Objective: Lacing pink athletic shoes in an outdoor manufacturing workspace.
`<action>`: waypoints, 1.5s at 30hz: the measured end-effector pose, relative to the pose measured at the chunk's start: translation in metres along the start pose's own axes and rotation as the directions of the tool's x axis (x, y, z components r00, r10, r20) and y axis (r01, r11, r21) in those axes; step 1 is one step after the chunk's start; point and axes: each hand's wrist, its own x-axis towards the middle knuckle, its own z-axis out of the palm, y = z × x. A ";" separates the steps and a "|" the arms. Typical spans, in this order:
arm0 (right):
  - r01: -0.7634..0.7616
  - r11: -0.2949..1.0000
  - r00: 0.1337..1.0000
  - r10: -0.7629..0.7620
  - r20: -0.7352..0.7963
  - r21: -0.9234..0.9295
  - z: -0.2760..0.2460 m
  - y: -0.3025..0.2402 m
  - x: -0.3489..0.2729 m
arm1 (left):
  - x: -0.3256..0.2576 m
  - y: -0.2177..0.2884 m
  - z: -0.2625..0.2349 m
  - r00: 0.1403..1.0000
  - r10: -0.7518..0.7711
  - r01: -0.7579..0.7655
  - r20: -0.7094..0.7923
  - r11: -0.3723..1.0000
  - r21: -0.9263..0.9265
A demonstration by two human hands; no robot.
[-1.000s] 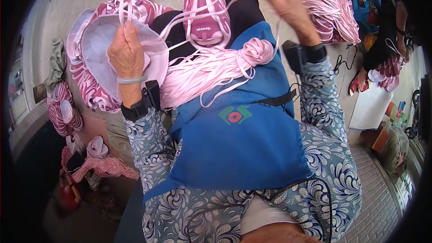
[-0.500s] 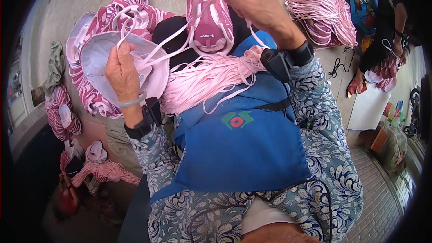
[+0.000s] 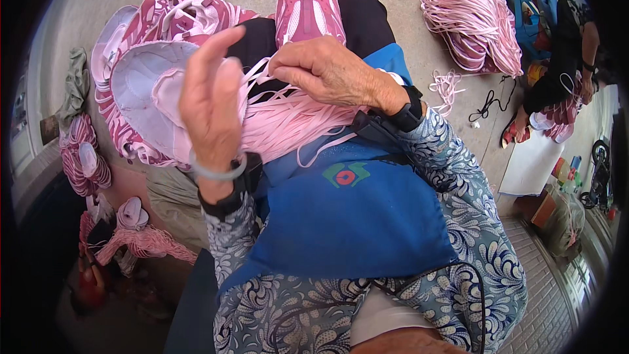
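Observation:
My right hand [image 3: 327, 71] is closed above my lap, its thumb and fingers pinching a pale pink shoelace [image 3: 257, 77]. Close on its left is my left hand [image 3: 213, 101], slightly blurred, with fingers apart and the index finger stretched out. A bundle of pale pink laces [image 3: 295, 124] lies across the blue apron [image 3: 354, 229] under both hands. Beyond my right hand stands a pink shoe upper [image 3: 308, 10] with white mesh patches; its near part is hidden by that hand. Another upper [image 3: 141, 95], white lining showing, lies behind my left hand.
Stacked pink and white uppers [image 3: 196, 16] are at the far left. A big pile of laced uppers [image 3: 462, 13] lies on the floor at the far right, near loose laces [image 3: 445, 90] and a black cord [image 3: 488, 101]. Another person's arm [image 3: 590, 46] shows at right.
My right hand has come down and left from the upper to beside my left hand. My left hand has moved right and its fingers have spread from the lace they held.

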 end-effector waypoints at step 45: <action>-0.189 0.845 0.979 0.119 -0.168 -0.500 -0.048 0.049 -0.066 | 0.052 -0.089 0.070 0.952 0.163 -0.285 0.261 0.786 0.548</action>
